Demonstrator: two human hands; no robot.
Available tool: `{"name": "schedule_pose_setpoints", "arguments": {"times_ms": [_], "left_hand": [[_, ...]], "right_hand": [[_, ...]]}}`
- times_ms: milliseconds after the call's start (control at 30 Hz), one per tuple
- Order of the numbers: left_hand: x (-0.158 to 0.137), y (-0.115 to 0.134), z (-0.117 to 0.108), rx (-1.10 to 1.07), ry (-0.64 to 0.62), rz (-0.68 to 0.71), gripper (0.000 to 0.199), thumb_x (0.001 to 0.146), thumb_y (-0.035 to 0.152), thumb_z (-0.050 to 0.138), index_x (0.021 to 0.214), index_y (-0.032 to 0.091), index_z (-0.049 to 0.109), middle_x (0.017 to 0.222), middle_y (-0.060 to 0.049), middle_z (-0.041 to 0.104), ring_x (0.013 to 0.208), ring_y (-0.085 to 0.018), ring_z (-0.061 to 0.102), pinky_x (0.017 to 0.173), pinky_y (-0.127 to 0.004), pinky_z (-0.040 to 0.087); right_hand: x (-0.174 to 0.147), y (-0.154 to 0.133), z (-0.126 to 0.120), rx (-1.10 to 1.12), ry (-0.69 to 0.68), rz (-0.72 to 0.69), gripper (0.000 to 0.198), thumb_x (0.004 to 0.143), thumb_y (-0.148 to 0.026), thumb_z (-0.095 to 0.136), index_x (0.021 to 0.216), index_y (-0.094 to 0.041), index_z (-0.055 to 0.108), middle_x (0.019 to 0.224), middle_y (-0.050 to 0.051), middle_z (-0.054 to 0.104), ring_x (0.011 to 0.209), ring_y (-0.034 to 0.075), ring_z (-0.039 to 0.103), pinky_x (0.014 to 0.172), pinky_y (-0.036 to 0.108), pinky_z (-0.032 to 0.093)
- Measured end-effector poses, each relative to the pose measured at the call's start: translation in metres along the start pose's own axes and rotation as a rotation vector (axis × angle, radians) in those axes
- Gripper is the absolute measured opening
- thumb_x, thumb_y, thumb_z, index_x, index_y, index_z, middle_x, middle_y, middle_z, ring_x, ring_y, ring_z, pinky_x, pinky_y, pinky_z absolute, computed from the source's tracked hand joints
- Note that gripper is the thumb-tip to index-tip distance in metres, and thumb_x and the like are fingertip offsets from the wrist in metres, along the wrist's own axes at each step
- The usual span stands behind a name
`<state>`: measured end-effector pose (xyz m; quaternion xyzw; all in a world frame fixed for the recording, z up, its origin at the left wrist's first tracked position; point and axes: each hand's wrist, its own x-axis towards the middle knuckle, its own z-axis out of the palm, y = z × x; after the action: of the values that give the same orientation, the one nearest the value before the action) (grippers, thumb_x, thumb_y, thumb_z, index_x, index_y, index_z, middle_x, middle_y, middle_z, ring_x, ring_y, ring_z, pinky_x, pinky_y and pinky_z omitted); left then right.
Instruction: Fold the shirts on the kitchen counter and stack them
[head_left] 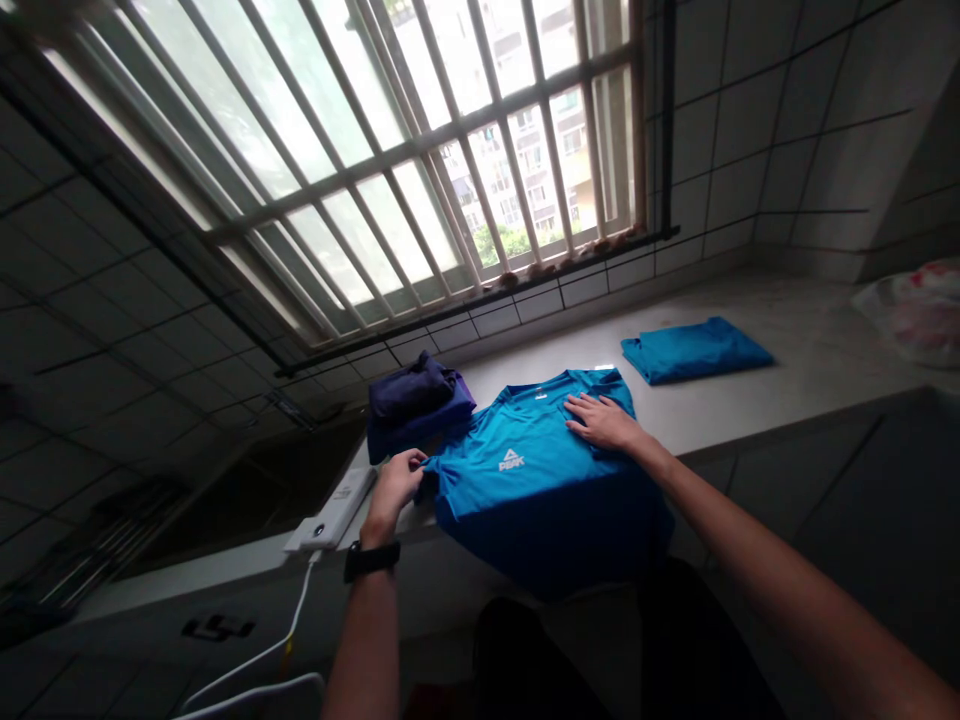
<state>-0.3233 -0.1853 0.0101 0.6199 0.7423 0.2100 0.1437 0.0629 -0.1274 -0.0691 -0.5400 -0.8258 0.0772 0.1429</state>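
A blue T-shirt (517, 440) with a white PEAK logo lies front up on the counter, its collar toward the window and its lower part hanging over the front edge. With fingers pinched, my left hand (397, 485) grips the end of the shirt's left-side sleeve; a dark watch is on that wrist. My right hand (602, 420) rests flat on the shirt near the other shoulder, fingers stretched out. Just beyond my left hand sits a pile of folded dark blue and purple clothes (416, 395). A folded blue garment (697, 348) lies to the right of the shirt.
The pale counter (697, 415) runs below a barred window (420, 150). At left are a dark sink (262, 490) and a white device (337, 512) with a white cable (300, 605). A clear plastic bag (919, 310) stands at the far right.
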Motion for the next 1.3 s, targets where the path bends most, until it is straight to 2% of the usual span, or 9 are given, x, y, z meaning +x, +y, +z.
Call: {"name": "schedule_pose_setpoints", "arguments": {"times_ms": [133, 200, 267, 333, 533, 867, 1067, 1167, 1300], "left_hand": [[0.006, 0.016, -0.001, -0.417, 0.114, -0.01, 0.03, 0.066, 0.037, 0.073, 0.087, 0.016, 0.069, 0.08, -0.006, 0.075, 0.071, -0.021, 0.07, 0.059, -0.028, 0.055], [0.004, 0.035, 0.008, -0.567, 0.17, 0.137, 0.04, 0.07, 0.043, 0.073, 0.099, 0.015, 0.069, 0.094, -0.01, 0.077, 0.085, -0.023, 0.072, 0.072, -0.033, 0.059], [-0.001, 0.054, 0.024, -0.649, 0.107, 0.328, 0.049, 0.079, 0.046, 0.067, 0.118, 0.017, 0.064, 0.114, -0.013, 0.075, 0.105, -0.025, 0.07, 0.09, -0.038, 0.057], [-0.005, 0.065, 0.043, -0.585, 0.03, 0.425, 0.052, 0.086, 0.043, 0.061, 0.131, 0.018, 0.058, 0.13, -0.015, 0.068, 0.12, -0.026, 0.065, 0.103, -0.041, 0.05], [-0.002, 0.05, 0.091, -0.046, 0.026, 0.174, 0.052, 0.084, 0.038, 0.066, 0.131, 0.015, 0.058, 0.135, -0.021, 0.063, 0.13, -0.032, 0.057, 0.111, -0.043, 0.042], [0.015, 0.089, 0.09, -0.252, -0.257, 0.646, 0.054, 0.098, 0.039, 0.044, 0.149, 0.023, 0.046, 0.159, -0.008, 0.044, 0.148, -0.024, 0.037, 0.124, -0.042, 0.029], [0.043, 0.09, 0.11, 0.187, -0.337, 0.628, 0.044, 0.098, 0.033, 0.041, 0.136, 0.018, 0.059, 0.146, -0.013, 0.057, 0.145, -0.027, 0.042, 0.121, -0.043, 0.033], [0.049, 0.092, 0.122, 0.309, -0.269, 0.631, 0.039, 0.098, 0.029, 0.042, 0.131, 0.02, 0.06, 0.14, -0.012, 0.062, 0.144, -0.025, 0.043, 0.119, -0.04, 0.035], [0.047, 0.101, 0.121, 0.33, -0.138, 0.4, 0.029, 0.097, 0.021, 0.042, 0.115, 0.014, 0.064, 0.125, -0.021, 0.066, 0.127, -0.031, 0.059, 0.107, -0.044, 0.047]], "right_hand": [[-0.001, 0.0, -0.002, 0.008, 0.014, 0.001, 0.056, 0.1, -0.044, 0.04, 0.151, -0.022, 0.047, 0.161, 0.007, 0.037, 0.15, 0.029, 0.03, 0.121, 0.051, 0.027], [-0.001, 0.0, -0.001, 0.009, 0.015, 0.003, 0.056, 0.1, -0.044, 0.04, 0.151, -0.022, 0.047, 0.16, 0.008, 0.037, 0.15, 0.029, 0.03, 0.121, 0.051, 0.027], [-0.001, 0.0, 0.0, 0.019, 0.022, -0.001, 0.055, 0.1, -0.044, 0.041, 0.15, -0.023, 0.049, 0.16, 0.007, 0.039, 0.15, 0.028, 0.031, 0.121, 0.05, 0.027], [0.0, 0.001, 0.001, 0.032, 0.033, -0.006, 0.054, 0.1, -0.045, 0.042, 0.149, -0.024, 0.05, 0.159, 0.007, 0.041, 0.15, 0.028, 0.032, 0.122, 0.048, 0.026], [0.001, 0.004, 0.005, 0.071, 0.041, 0.014, 0.055, 0.099, -0.046, 0.045, 0.15, -0.025, 0.05, 0.159, 0.007, 0.04, 0.149, 0.029, 0.033, 0.122, 0.051, 0.026], [0.0, 0.001, 0.003, 0.034, 0.024, 0.027, 0.057, 0.1, -0.045, 0.043, 0.151, -0.022, 0.047, 0.16, 0.008, 0.037, 0.15, 0.028, 0.032, 0.122, 0.05, 0.025], [-0.001, 0.002, 0.003, 0.052, 0.017, 0.034, 0.057, 0.1, -0.047, 0.041, 0.151, -0.023, 0.048, 0.161, 0.006, 0.036, 0.15, 0.027, 0.031, 0.122, 0.049, 0.025], [-0.001, 0.0, 0.001, 0.079, 0.011, 0.034, 0.053, 0.102, -0.042, 0.038, 0.149, -0.023, 0.05, 0.16, 0.006, 0.038, 0.15, 0.027, 0.031, 0.123, 0.049, 0.024], [0.005, 0.001, -0.014, 0.209, -0.039, 0.065, 0.042, 0.099, -0.033, 0.044, 0.134, -0.021, 0.064, 0.152, 0.008, 0.052, 0.146, 0.026, 0.04, 0.121, 0.044, 0.03]]}}
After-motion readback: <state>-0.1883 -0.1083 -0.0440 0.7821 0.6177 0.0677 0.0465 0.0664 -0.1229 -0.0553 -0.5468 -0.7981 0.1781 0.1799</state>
